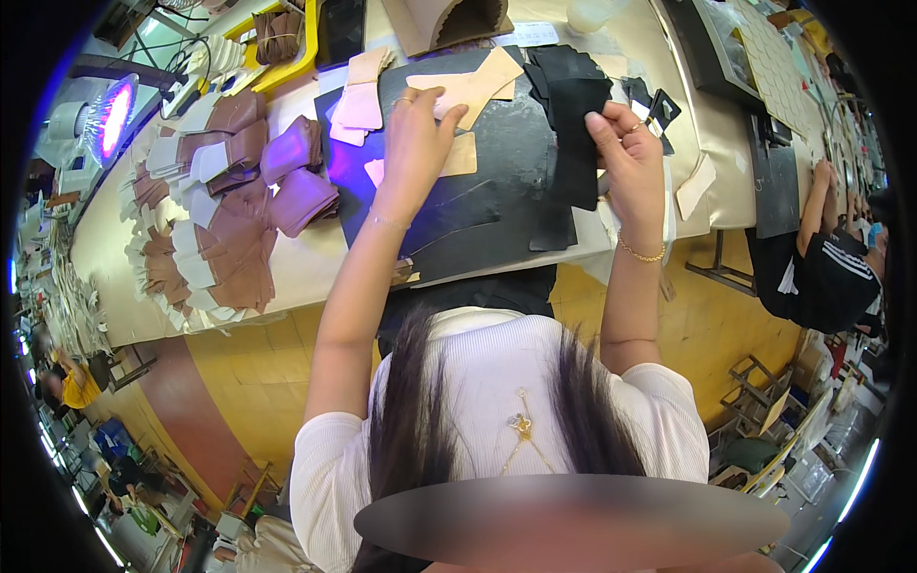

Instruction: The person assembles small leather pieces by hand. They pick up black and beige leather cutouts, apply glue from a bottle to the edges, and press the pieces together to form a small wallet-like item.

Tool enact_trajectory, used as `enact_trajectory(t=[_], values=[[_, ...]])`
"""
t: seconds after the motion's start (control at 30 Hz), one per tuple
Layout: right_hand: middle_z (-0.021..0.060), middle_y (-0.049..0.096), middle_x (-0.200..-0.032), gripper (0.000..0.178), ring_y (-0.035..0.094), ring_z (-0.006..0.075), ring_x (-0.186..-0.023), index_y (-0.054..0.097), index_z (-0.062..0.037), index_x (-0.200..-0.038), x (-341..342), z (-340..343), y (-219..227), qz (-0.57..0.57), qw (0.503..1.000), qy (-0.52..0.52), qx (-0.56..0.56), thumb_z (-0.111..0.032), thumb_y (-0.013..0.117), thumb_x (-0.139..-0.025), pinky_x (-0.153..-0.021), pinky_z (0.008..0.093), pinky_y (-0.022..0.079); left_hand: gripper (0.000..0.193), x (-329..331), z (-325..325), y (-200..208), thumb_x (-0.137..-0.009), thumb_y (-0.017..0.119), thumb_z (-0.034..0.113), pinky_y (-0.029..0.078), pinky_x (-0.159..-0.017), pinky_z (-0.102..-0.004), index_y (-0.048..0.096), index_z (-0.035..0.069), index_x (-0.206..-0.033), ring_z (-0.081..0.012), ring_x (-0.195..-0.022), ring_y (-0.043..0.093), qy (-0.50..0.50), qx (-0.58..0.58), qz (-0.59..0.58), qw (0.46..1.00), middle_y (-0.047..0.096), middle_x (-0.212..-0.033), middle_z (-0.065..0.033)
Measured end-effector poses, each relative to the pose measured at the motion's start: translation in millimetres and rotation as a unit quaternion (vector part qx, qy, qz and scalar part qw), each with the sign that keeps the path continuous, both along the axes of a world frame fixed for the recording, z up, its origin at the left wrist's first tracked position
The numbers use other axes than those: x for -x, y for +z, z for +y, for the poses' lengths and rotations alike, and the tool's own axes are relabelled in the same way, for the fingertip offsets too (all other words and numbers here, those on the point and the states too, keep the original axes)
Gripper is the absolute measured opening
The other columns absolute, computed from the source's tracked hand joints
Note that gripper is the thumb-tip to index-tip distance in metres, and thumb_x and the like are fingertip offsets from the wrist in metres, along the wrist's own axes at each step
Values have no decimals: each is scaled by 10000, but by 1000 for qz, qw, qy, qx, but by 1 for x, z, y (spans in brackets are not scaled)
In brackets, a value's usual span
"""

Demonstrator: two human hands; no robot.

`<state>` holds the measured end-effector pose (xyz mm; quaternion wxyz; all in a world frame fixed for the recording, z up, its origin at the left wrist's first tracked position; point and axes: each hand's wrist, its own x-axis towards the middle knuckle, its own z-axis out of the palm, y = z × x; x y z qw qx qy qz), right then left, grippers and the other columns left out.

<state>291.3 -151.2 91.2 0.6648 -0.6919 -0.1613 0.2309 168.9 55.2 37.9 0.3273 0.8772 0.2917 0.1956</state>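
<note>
My right hand (627,153) pinches a black strip-shaped piece (577,167) of leather or cloth between thumb and fingers. It hangs over the right side of a dark work board (449,229), by more black pieces (556,69). Over the board's left part, my left hand (418,138) has thumb and index finger apart, their tips at a beige angled piece (478,84). Another beige piece (462,156) lies partly under that hand. A stack of pale pieces (359,107) is just left of it. My left hand's other fingers are partly hidden.
Bundles of brown pieces (234,244) with pale ends cover the table's left side. Behind them glows a lamp (113,119). A yellow tray (304,53) holds a tied brown bundle. At the right, a person in a black shirt (836,277) sits by the table.
</note>
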Motion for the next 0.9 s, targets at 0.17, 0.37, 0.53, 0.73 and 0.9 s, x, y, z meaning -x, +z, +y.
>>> enact_trajectory(t=[0.17,0.37,0.53,0.73,0.9], values=[[-13,678,-890,252,559,12,-720,637,7,-1138,1,-6,-1,-8,999,-7,-43,-101,703,-920,-584,171,432,354,-12,12,-28,-752,811,198,482,-904,-422,679,-23,-994,-368,-984,616,12,-23,43,999,621,-1013,-215],[11,686,-974,277,607,50,-828,638,28,-1161,-8,-19,-3,-18,998,-19,-60,-87,701,-918,-733,191,491,288,-18,18,-25,-724,789,115,500,-871,-427,677,8,-967,-362,-938,648,5,48,62,997,674,-937,-192],[11,707,-929,204,623,55,-802,702,5,-1079,-8,-10,-1,-62,997,30,24,-93,716,-901,-717,195,494,246,-15,47,-13,-737,729,69,529,-800,-400,693,16,-975,-349,-866,692,-10,117,60,991,717,-902,-203],[10,715,-822,181,628,56,-717,733,-47,-1037,3,9,6,-104,977,129,134,-120,748,-872,-666,209,495,432,8,89,-10,-810,698,54,506,-811,-308,667,35,-1240,-155,-830,653,-199,262,90,940,734,-950,-113],[7,705,-794,174,601,44,-659,732,-41,-1017,5,19,2,-109,974,129,148,-151,739,-882,-624,207,474,437,9,93,-9,-789,713,71,510,-752,-343,664,63,-1224,-212,-817,655,-218,223,99,945,693,-880,-149]])
